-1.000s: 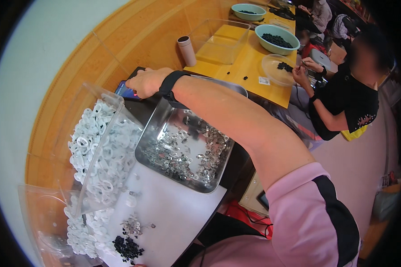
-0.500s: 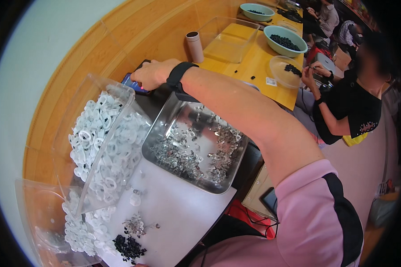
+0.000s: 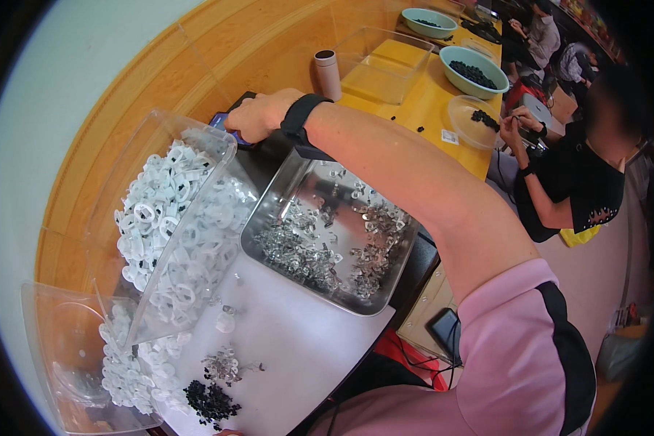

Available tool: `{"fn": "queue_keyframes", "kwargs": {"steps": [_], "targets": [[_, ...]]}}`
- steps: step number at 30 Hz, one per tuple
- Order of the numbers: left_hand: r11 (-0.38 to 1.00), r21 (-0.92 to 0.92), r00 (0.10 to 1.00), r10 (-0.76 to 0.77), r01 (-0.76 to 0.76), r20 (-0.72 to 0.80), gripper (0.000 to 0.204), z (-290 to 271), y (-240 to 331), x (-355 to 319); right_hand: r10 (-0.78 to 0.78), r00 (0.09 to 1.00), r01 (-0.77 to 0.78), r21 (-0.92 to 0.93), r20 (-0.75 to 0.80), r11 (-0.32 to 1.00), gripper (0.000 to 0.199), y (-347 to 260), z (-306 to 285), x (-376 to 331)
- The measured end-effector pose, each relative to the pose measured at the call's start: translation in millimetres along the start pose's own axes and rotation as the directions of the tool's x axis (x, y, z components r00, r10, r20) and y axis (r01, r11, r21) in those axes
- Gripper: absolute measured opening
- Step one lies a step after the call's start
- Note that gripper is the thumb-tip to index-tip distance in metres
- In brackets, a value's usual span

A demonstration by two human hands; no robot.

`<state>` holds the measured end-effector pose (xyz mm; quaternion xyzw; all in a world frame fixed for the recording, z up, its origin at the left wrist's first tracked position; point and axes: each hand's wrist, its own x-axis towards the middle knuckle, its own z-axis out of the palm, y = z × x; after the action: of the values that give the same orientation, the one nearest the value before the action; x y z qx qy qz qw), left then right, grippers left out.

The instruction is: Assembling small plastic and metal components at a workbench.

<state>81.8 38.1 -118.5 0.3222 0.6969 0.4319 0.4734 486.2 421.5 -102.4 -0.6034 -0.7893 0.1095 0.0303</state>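
Observation:
My right arm, in a pink sleeve with a black stripe, reaches across to the far left. My right hand (image 3: 260,116) is over a phone (image 3: 219,122) with a lit screen; its fingers are partly bent, a fingertip at the screen, and they do not wrap round the phone. Of my left hand (image 3: 229,432) only a sliver shows at the bottom edge, beside a pile of small black parts (image 3: 211,404). A little heap of small metal clips (image 3: 224,365) lies just beyond that pile. Under my right forearm stands a metal tray (image 3: 327,299) of loose metal clips.
A clear plastic bin (image 3: 229,156) of white ring-shaped parts leans at the left; another clear bin (image 3: 47,312) stands nearer. Farther off are a pink bottle (image 3: 328,76), a clear box (image 3: 385,76) and a green basin (image 3: 490,83). A person in black (image 3: 559,182) sits at right.
The view has shifted slightly, so most things sit a little to the right. My right hand stays at the phone, its fingers drawn in a little more over the screen.

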Motion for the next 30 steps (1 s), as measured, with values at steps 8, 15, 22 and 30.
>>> {"fn": "queue_keyframes", "kwargs": {"steps": [8, 15, 22, 30], "targets": [[1.0, -0.005, 1.0, -0.012, 0.012, -0.022, 0.036, -1, 0, 0, 0.026, 0.999, -0.026, -0.023, 0.021, 0.999, 0.045, -2, 2, 15], [1.0, 0.007, 0.999, -0.022, 0.022, -0.023, 0.037, -1, -3, -1, 0.0, 0.996, 0.003, 0.033, -0.091, 0.999, 0.042, 11, 6, 15], [0.994, 0.079, 0.997, 0.079, -0.079, 0.005, 0.041, 2, 3, -3, 0.038, 0.993, -0.044, 0.052, 0.108, 0.998, 0.045, 3, -50, -50], [0.986, -0.166, 0.999, 0.041, -0.036, 0.027, 0.038, -15, -14, 7, 0.001, 0.988, 0.035, 0.234, -0.152, 0.972, 0.019, -16, -63, -176]]}}
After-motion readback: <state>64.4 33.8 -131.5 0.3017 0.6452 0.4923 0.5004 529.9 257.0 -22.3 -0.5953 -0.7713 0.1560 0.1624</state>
